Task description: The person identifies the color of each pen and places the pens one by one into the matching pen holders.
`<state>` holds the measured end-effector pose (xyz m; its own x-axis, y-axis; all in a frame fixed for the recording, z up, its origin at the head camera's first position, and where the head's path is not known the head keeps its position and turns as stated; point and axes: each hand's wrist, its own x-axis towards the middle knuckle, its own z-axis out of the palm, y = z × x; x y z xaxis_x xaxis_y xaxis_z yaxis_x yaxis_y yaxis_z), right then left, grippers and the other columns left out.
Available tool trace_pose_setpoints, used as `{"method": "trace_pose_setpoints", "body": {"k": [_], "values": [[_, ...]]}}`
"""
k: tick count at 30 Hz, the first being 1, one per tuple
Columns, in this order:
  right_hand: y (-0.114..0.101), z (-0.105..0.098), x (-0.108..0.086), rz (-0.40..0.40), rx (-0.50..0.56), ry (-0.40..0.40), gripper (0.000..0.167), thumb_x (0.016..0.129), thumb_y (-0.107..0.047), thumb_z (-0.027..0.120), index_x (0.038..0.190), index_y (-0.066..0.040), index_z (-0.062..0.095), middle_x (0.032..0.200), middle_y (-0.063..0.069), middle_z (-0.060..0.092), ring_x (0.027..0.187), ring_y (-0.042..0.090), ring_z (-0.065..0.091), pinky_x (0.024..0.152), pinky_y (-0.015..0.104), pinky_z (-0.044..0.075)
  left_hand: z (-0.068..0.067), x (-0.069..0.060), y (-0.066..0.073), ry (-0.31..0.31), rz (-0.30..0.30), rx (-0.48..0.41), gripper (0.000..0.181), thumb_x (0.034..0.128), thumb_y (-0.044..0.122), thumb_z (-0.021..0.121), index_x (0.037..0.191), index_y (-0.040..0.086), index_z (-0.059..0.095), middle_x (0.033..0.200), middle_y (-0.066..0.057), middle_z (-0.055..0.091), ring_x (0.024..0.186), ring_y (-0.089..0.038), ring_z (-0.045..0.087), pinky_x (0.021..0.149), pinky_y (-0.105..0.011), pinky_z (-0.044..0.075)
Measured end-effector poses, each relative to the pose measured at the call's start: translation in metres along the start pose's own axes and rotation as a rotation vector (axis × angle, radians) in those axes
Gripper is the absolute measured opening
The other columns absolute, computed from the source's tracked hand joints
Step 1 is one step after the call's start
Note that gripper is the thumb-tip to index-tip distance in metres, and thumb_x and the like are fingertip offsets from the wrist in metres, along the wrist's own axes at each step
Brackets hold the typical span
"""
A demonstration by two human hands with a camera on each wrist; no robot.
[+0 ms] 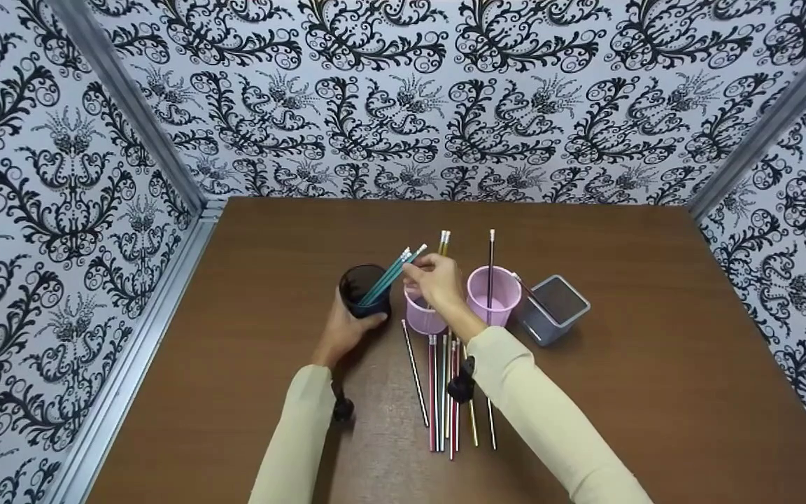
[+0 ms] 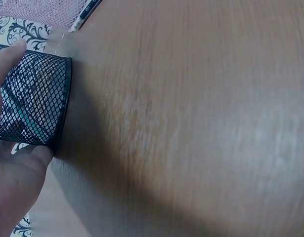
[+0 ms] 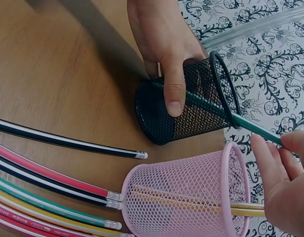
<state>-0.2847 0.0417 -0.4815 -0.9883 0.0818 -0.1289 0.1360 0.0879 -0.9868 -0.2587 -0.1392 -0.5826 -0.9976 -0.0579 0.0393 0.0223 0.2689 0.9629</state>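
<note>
My left hand grips a black mesh pencil cup, its thumb along the cup's side. Several green pencils with white eraser ends lean out of that cup toward the right. My right hand pinches a green pencil near its upper end, over the rim of a pink mesh cup. Yellow pencils stand in this pink cup, partly hidden behind the right hand in the head view.
Right of it, a second pink cup holds a dark pencil. Beyond is a grey square holder with one pencil. Several loose pencils, among them a black one and a red one, lie on the brown table in front.
</note>
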Motion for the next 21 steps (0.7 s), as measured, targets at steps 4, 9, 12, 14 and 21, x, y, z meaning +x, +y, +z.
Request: {"method": "trace_pose_setpoints", "body": {"k": [4, 9, 12, 14, 21], "values": [[0.0005, 0.0013, -0.0012, 0.002, -0.043, -0.013, 0.019, 0.089, -0.005, 0.072, 0.100, 0.009, 0.066, 0.089, 0.021, 0.075, 0.065, 0.017, 0.074, 0.059, 0.026, 0.060, -0.0007, -0.0009, 0.0010, -0.006, -0.014, 0.018, 0.100, 0.0769, 0.013, 0.086, 0.154, 0.004, 0.022, 0.156, -0.019, 0.039, 0.147, -0.033, 0.035, 0.124, -0.050, 0.025], [0.0000, 0.0030, -0.0033, 0.001, -0.043, -0.019, 0.021, 0.090, -0.006, 0.071, 0.105, 0.009, 0.067, 0.094, 0.024, 0.074, 0.069, 0.023, 0.076, 0.059, 0.026, 0.060, 0.0000, -0.0011, 0.0009, -0.005, -0.014, 0.021, 0.101, 0.0768, 0.014, 0.086, 0.154, 0.004, 0.022, 0.156, -0.019, 0.038, 0.148, -0.033, 0.034, 0.124, -0.049, 0.024], [-0.0002, 0.0034, -0.0040, -0.009, -0.047, -0.018, 0.022, 0.091, -0.007, 0.071, 0.107, 0.009, 0.068, 0.096, 0.025, 0.074, 0.067, 0.018, 0.074, 0.059, 0.026, 0.060, 0.0005, -0.0010, 0.0004, 0.003, 0.006, 0.023, 0.100, 0.0765, 0.013, 0.086, 0.153, 0.002, 0.023, 0.156, -0.020, 0.039, 0.148, -0.034, 0.035, 0.124, -0.050, 0.025], [-0.0001, 0.0031, -0.0043, -0.016, -0.053, -0.017, 0.022, 0.091, -0.007, 0.071, 0.107, 0.008, 0.069, 0.097, 0.025, 0.074, 0.065, 0.015, 0.073, 0.060, 0.026, 0.060, 0.0004, -0.0008, 0.0002, 0.007, 0.013, 0.025, 0.100, 0.0762, 0.012, 0.086, 0.153, 0.002, 0.023, 0.155, -0.021, 0.040, 0.147, -0.034, 0.035, 0.124, -0.050, 0.025], [-0.0009, 0.0007, -0.0056, -0.027, -0.066, -0.010, 0.020, 0.091, -0.007, 0.070, 0.105, 0.007, 0.071, 0.093, 0.024, 0.075, 0.066, 0.018, 0.075, 0.061, 0.028, 0.061, 0.0001, -0.0002, -0.0008, 0.008, 0.018, 0.032, 0.101, 0.0758, 0.014, 0.087, 0.153, 0.001, 0.023, 0.155, -0.021, 0.040, 0.146, -0.034, 0.036, 0.124, -0.049, 0.026]]}}
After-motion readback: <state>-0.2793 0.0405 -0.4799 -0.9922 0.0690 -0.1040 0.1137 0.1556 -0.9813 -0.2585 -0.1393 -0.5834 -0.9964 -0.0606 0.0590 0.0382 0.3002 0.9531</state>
